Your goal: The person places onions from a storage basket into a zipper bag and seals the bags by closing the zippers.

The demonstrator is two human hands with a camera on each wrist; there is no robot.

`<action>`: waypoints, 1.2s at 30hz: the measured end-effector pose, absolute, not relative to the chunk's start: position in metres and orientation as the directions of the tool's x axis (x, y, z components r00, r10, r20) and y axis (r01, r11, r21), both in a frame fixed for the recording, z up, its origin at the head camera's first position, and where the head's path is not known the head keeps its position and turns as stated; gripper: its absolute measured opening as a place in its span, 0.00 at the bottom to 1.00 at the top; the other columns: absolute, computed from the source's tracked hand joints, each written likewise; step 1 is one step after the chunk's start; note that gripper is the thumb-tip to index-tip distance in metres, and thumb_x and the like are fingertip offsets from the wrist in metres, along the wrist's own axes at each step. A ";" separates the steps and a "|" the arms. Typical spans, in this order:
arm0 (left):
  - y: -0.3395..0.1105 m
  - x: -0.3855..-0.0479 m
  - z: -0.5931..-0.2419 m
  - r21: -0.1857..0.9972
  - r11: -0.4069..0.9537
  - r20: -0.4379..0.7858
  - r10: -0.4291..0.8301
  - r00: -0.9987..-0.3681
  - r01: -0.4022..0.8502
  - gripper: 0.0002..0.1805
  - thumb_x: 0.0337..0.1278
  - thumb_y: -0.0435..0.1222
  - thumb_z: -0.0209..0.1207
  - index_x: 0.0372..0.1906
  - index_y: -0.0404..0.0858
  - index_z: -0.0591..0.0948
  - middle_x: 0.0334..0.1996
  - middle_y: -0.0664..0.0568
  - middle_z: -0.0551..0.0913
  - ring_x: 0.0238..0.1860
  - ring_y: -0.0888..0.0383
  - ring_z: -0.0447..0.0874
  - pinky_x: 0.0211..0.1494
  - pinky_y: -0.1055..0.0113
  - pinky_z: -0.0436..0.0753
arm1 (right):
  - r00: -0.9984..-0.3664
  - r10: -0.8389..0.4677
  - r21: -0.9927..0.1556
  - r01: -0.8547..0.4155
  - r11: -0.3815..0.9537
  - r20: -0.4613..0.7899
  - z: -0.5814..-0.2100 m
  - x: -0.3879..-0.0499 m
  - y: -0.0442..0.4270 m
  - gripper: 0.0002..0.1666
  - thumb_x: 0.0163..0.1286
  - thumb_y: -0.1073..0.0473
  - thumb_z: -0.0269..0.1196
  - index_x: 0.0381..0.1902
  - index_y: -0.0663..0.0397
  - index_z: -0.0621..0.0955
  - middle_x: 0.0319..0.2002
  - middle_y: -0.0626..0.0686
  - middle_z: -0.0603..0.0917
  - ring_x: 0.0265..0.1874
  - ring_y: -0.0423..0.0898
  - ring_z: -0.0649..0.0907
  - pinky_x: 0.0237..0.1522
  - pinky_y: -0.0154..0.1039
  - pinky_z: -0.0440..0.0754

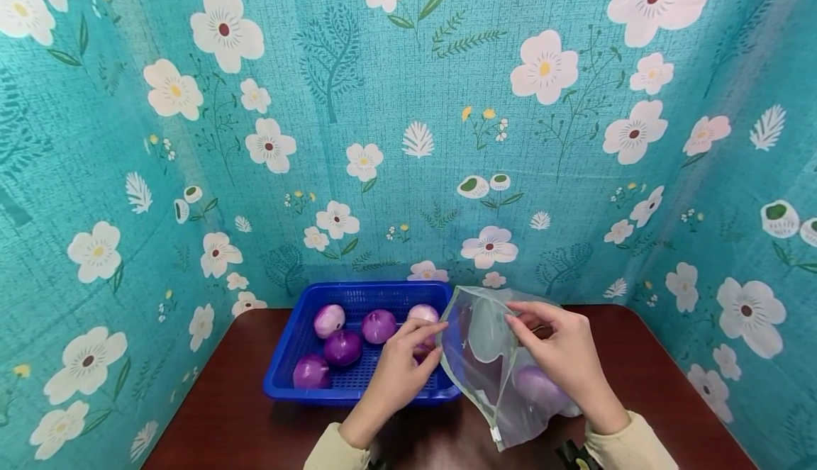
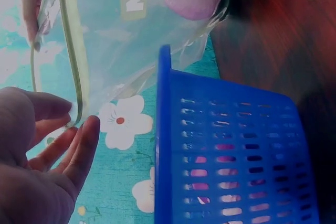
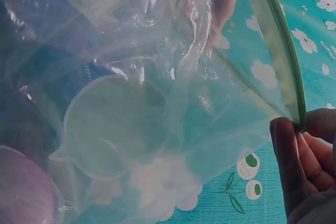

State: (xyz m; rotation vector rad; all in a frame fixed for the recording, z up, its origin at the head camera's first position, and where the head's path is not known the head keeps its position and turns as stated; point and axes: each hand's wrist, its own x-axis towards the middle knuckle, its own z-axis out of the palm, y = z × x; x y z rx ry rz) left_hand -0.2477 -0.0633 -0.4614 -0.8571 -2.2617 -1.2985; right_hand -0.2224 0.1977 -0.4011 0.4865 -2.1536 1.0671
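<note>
- Holding: the left hand (image 1: 405, 360) pinches the near edge of the clear zip bag (image 1: 469, 374) between thumb and fingertips; the right hand (image 1: 562, 339) pinches the rim at another point, farther right in the head frame.
- Bag location: right of centre in the lower part of the head frame, above the dark table (image 1: 217, 378) and beside the blue basket (image 1: 357, 395). The mouth appears parted between both hands; the white slider (image 1: 496, 434) sits at the lower end of the green-edged strip.
- Contents: at least one purple onion (image 1: 538, 387) lies in the bag, at the lower right of its body. Creases and glare hide whether others lie behind it.
- Basket contents: several peeled onions (image 1: 342, 347) rest at lower centre-left of the head frame, some partly masked by the left hand.
- Bag handling: judged light, limp and prone to fold shut; the zip strip should be the stiffest part. Grip the strip on opposite sides, clear of the slider.
- Onion handling: judged firm, fairly heavy for their size, smooth and likely slippery. Cup each around its widest part; avoid digging nails into the skin.
</note>
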 end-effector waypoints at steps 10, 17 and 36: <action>-0.091 -0.252 -0.465 0.625 0.414 0.585 0.311 -0.749 0.661 0.27 0.62 0.31 0.68 0.66 0.45 0.81 0.51 0.53 0.84 0.43 0.59 0.89 0.48 0.64 0.89 | -0.714 -0.024 -0.558 -0.567 0.606 0.699 -0.402 -0.221 0.196 0.14 0.60 0.69 0.75 0.44 0.55 0.91 0.25 0.43 0.88 0.20 0.32 0.82 0.27 0.24 0.82; -0.143 -0.260 -0.479 0.518 0.657 0.539 0.247 -0.805 0.548 0.35 0.55 0.36 0.73 0.70 0.50 0.78 0.54 0.53 0.84 0.51 0.55 0.87 0.52 0.55 0.86 | -0.716 -0.021 -0.564 -0.567 0.601 0.698 -0.402 -0.219 0.196 0.14 0.59 0.70 0.76 0.44 0.55 0.91 0.25 0.44 0.88 0.20 0.33 0.82 0.27 0.25 0.82; -0.229 -0.274 -0.491 0.312 0.934 0.223 0.107 -0.969 0.175 0.43 0.42 0.40 0.80 0.68 0.36 0.77 0.61 0.36 0.79 0.56 0.30 0.81 0.55 0.34 0.81 | -0.724 -0.015 -0.573 -0.559 0.599 0.690 -0.402 -0.217 0.197 0.14 0.60 0.69 0.75 0.44 0.54 0.91 0.25 0.44 0.89 0.19 0.33 0.82 0.27 0.24 0.82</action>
